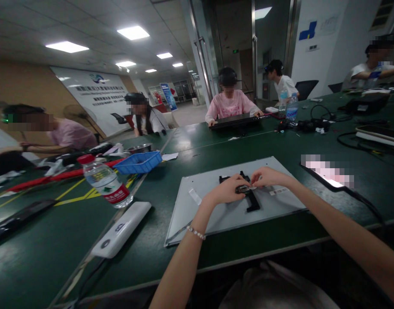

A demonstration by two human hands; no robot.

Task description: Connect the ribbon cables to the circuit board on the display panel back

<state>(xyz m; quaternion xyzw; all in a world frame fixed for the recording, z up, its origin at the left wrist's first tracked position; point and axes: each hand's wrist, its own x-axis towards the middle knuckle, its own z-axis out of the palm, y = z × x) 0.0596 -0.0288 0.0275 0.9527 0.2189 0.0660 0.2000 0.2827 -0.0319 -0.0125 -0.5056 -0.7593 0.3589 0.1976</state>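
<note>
A flat grey panel [203,219], perhaps the back of a display, lies on the green table in front of me. On its middle rests a black bracket [254,202] with several arms. My left hand [227,189] is closed round a small dark oval part [242,189] over the bracket. Just to the right, my right hand [268,177] pinches at a small whitish piece beside that part; its exact kind is too small to make out. A pale strip [195,196] and a barcode label [278,191] are on the panel.
Left of the panel lie a white power bank [122,229] with a cable, a water bottle [107,182] and a blue tray [140,163]. A lit phone [327,174] with a cable lies right. Across the table, a person [231,103] holds a black panel [237,121].
</note>
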